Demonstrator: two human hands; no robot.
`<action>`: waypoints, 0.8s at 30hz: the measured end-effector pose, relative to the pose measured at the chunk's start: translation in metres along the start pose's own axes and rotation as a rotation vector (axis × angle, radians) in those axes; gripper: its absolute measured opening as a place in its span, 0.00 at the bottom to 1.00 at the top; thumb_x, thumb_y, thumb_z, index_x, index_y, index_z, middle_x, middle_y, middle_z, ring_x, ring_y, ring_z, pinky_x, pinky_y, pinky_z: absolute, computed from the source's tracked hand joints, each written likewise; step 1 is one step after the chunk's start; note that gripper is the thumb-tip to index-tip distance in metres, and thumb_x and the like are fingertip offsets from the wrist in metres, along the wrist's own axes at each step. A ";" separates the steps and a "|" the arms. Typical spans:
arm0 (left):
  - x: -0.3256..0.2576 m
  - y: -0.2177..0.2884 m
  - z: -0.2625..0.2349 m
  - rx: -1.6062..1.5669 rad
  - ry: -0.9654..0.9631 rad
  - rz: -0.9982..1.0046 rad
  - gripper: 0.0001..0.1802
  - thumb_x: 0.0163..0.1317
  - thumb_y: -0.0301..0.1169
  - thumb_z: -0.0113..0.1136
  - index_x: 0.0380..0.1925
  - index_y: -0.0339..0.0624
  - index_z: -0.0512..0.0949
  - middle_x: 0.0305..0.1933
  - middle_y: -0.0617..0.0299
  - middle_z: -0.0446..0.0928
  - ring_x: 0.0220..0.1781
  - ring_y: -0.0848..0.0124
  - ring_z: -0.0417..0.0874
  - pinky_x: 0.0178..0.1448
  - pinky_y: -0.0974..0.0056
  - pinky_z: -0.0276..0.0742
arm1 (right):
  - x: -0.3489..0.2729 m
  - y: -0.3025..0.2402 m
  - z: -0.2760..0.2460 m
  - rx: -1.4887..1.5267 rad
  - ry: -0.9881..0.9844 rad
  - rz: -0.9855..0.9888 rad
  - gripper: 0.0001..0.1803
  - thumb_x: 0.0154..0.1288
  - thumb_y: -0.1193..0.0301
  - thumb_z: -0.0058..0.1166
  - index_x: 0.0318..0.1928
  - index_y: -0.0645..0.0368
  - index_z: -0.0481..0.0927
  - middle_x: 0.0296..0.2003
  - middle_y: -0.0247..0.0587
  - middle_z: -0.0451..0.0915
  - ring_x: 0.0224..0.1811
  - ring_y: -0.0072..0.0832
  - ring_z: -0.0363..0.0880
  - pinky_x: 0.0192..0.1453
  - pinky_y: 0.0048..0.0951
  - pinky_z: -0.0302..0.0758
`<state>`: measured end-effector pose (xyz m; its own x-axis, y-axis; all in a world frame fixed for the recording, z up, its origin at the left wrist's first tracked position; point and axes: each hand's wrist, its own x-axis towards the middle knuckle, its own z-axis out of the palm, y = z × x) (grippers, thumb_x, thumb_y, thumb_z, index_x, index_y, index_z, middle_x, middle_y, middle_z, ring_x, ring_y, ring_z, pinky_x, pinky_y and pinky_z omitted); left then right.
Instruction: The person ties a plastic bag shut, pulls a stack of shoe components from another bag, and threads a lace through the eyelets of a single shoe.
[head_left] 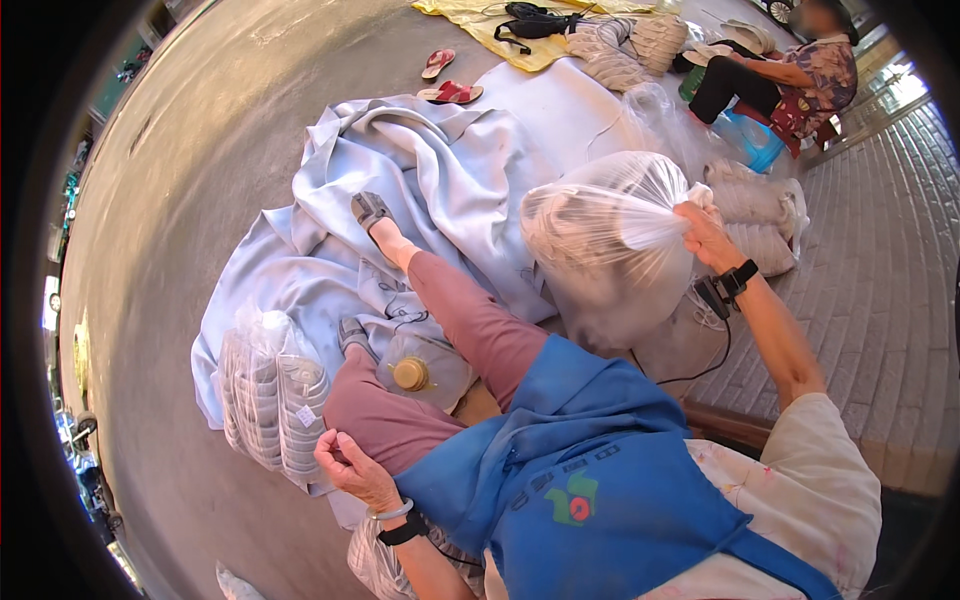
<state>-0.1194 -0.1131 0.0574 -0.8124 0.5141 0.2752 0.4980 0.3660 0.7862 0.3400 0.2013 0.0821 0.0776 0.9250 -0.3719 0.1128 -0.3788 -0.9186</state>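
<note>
My right hand (706, 237) grips the twisted neck of a large clear plastic bag (600, 235) stuffed with grey woven pieces, holding it up to my right. My left hand (348, 468) rests half-curled against my left knee, holding nothing, right next to another clear bag of stacked grey pieces (268, 398) on the ground. I sit with legs in pink trousers (470, 330) stretched forward over a pale blue cloth (400, 190), a blue apron (590, 480) over my lap.
A plastic bottle with a tan cap (410, 373) lies between my legs. More filled bags (760, 220) lie to the right by a brick pavement. Red sandals (448, 92) sit on the concrete. Another person (790, 70) sits at the far right.
</note>
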 end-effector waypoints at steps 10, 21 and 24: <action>-0.005 0.000 -0.003 0.004 0.022 -0.011 0.12 0.63 0.34 0.50 0.38 0.35 0.72 0.35 0.60 0.73 0.36 0.69 0.72 0.44 0.66 0.69 | 0.034 -0.084 -0.004 0.342 0.130 -0.149 0.09 0.50 0.71 0.59 0.28 0.50 0.70 0.19 0.25 0.67 0.11 0.14 0.59 0.10 0.17 0.50; -0.004 -0.004 -0.002 -0.065 0.016 -0.011 0.10 0.63 0.32 0.51 0.37 0.35 0.71 0.35 0.61 0.72 0.36 0.70 0.71 0.42 0.68 0.68 | -0.003 -0.153 -0.018 -0.166 0.024 -0.474 0.09 0.52 0.64 0.59 0.29 0.54 0.75 0.19 0.25 0.71 0.14 0.12 0.66 0.13 0.15 0.55; -0.006 -0.006 -0.002 -0.082 0.027 -0.006 0.10 0.62 0.32 0.51 0.37 0.35 0.71 0.35 0.61 0.72 0.36 0.70 0.71 0.42 0.68 0.68 | -0.052 -0.088 -0.005 -0.389 -0.047 -0.360 0.09 0.54 0.63 0.57 0.33 0.53 0.78 0.19 0.28 0.73 0.15 0.14 0.66 0.14 0.18 0.58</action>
<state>-0.1181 -0.1207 0.0520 -0.8236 0.4909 0.2843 0.4676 0.3039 0.8300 0.3313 0.1862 0.1827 -0.0767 0.9955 -0.0561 0.4838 -0.0120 -0.8751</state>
